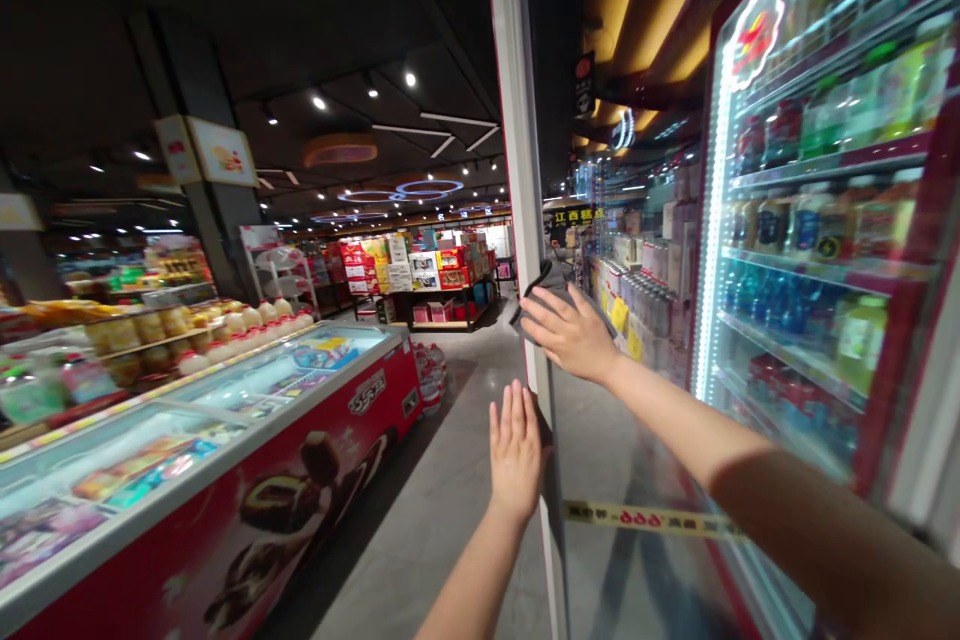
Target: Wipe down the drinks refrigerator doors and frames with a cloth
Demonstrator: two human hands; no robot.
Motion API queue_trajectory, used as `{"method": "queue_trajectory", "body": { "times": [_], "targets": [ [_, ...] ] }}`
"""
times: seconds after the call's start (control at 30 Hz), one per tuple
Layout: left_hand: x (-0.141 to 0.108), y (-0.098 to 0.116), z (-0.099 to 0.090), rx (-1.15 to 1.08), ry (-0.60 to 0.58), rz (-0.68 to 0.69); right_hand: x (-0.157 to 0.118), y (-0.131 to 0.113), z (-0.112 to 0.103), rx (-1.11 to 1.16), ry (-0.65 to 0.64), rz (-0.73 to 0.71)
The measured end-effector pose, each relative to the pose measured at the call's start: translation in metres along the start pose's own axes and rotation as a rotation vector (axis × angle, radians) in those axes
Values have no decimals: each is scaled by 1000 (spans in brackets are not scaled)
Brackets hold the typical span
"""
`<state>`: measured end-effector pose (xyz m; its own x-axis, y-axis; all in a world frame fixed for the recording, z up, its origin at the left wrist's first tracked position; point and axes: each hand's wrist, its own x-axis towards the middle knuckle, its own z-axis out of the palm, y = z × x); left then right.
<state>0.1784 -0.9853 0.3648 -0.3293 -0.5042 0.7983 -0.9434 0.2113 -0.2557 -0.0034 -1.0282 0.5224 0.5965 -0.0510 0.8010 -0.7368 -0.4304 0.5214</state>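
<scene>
A glass door (pixel 551 480) with a pale frame stands upright in front of me, swung out across the aisle. My right hand (pixel 570 332) reaches across the glass to the frame, its fingers stretched out beside a black loop-shaped handle (pixel 541 278). Whether its fingertips touch the handle I cannot tell. Lower down, my left hand (pixel 516 455) is flat with fingers extended, its edge at the left side of the frame. A yellow printed strip (pixel 652 519) crosses the lower glass. Neither hand grips anything visible.
Lit shelves of bottled drinks (pixel 817 220) rise at right, blurred. A red chest freezer (pixel 337 440) with glass lids and packaged goods runs along the left. Boxed goods (pixel 420 265) stand further back. Grey floor (pixel 450 480) lies between freezer and door.
</scene>
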Motion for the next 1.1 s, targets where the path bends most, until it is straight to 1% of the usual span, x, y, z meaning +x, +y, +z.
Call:
{"method": "queue_trajectory", "body": {
  "times": [0.1, 0.17, 0.23, 0.27, 0.3, 0.33, 0.37, 0.43, 0.47, 0.5, 0.53, 0.57, 0.6, 0.63, 0.7, 0.77, 0.8, 0.83, 0.87, 0.9, 0.93, 1.03, 1.07, 1.1],
  "targets": [
    [-17, 4, 7, -24, -16, -61, -64, -37, 28, 78, -54, -81],
    [-28, 5, 11, -20, -31, -71, -110, -58, 44, 157, -115, -149],
    [-36, 6, 13, -14, -41, -64, -146, -69, 54, 235, -163, -258],
    [-38, 6, 13, -14, -43, -56, -157, -68, 56, 261, -176, -310],
    [-39, 6, 14, -15, -44, -49, -162, -64, 55, 270, -178, -342],
    [-38, 6, 14, -17, -45, -44, -161, -57, 52, 258, -169, -335],
    [-37, 7, 14, -19, -47, -40, -154, -47, 47, 223, -147, -276],
    [-32, 10, 16, -23, -49, -28, -129, -26, 35, 115, -88, -38],
    [-28, 12, 18, -24, -49, -19, -115, -17, 30, 62, -62, 90],
    [-25, 15, 20, -25, -48, -10, -104, -12, 27, 22, -44, 188],
    [-22, 19, 23, -25, -46, -1, -97, -10, 26, -2, -33, 239],
    [-19, 24, 27, -26, -43, 3, -96, -13, 28, -11, -33, 245],
    [-18, 28, 31, -27, -38, 3, -103, -21, 33, -9, -41, 217],
    [-18, 32, 35, -28, -30, -3, -118, -32, 39, 1, -58, 169],
    [-21, 39, 45, -27, -7, -26, -166, -61, 58, 47, -104, 41],
    [-29, 42, 53, -25, 22, -49, -219, -86, 75, 152, -145, -138],
    [-34, 42, 57, -26, 34, -50, -241, -94, 81, 225, -145, -239],
    [-38, 42, 59, -32, 44, -44, -255, -97, 84, 280, -142, -302],
    [-42, 41, 61, -41, 54, -31, -260, -96, 84, 314, -135, -328],
    [-43, 39, 61, -52, 65, -19, -256, -89, 82, 320, -127, -309],
    [-43, 38, 61, -64, 81, -13, -244, -80, 76, 297, -118, -245],
    [-32, 37, 57, -84, 166, -31, -183, -48, 56, 127, -53, 62],
    [-26, 37, 56, -88, 206, -35, -164, -42, 50, 65, -5, 155],
    [-20, 39, 55, -92, 250, -33, -151, -40, 47, 12, 40, 213]
  ]
}}
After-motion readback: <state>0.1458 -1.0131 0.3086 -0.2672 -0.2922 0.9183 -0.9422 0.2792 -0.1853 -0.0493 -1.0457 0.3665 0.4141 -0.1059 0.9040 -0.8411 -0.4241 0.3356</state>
